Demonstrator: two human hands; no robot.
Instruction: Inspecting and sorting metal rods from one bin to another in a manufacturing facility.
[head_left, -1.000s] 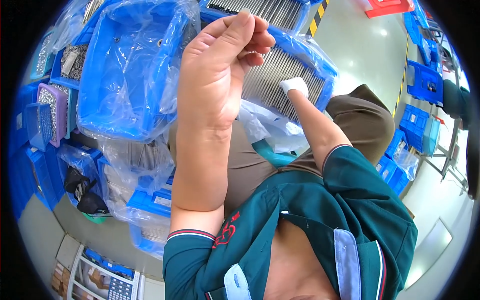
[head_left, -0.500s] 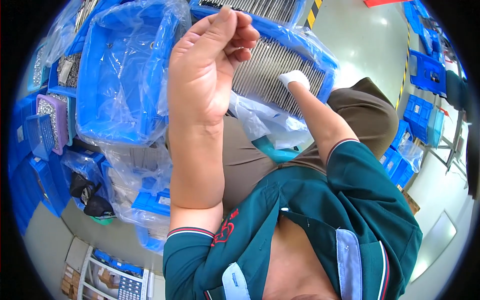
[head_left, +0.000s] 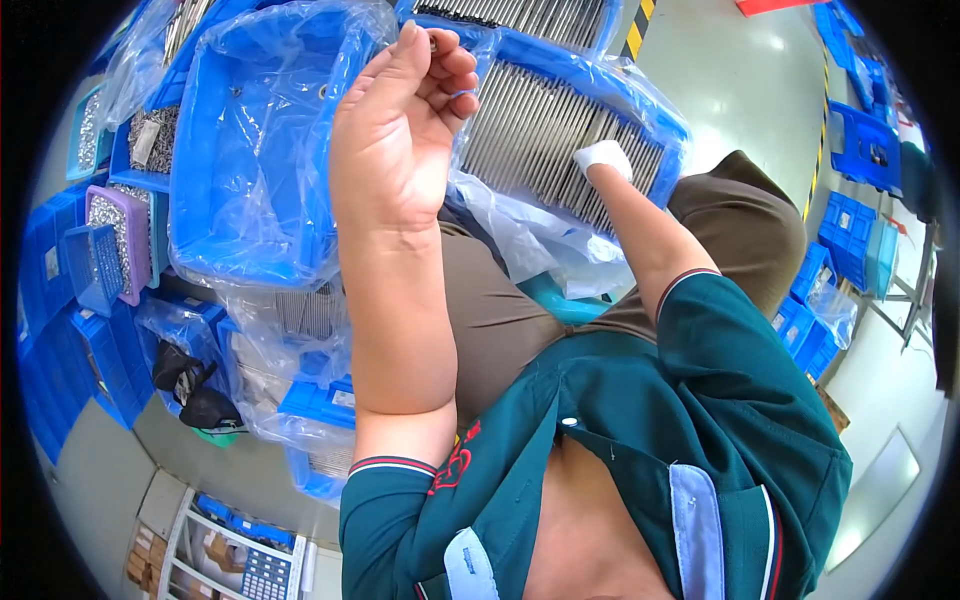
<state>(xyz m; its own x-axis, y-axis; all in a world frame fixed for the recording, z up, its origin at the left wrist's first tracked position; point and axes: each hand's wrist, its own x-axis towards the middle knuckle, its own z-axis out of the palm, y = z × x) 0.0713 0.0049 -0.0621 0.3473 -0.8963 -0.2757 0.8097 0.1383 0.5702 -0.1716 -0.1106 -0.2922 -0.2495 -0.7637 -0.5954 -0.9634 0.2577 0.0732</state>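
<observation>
We see the left hand (head_left: 405, 110) raised between two bins, its palm turned to us, the fingers half curled and the thumb near the index finger. A small dark thing (head_left: 433, 45) shows beside that finger, but we cannot tell whether it is gripped. The right hand (head_left: 604, 158), in a white covering, rests over the metal rods (head_left: 530, 130), toward the right edge of their blue bin (head_left: 668, 165); its fingers are hidden, so we cannot tell if it grasps any rod. The rods lie side by side in this bin, perhaps so that each can be reached separately. The clear liner probably protects them from the plastic walls.

The left forearm stretches straight forward, and the right arm goes diagonally outward from the body, with its hand low. White plastic sheeting (head_left: 530, 240) hangs at the rod bin's near edge, above the lap.

To the left stands a large blue bin (head_left: 205, 215), lined with clear plastic. Behind the rods, a second rod bin (head_left: 610, 22) touches or nearly touches the first. Farther left is a purple basket (head_left: 130, 235) with small shiny parts.
</observation>
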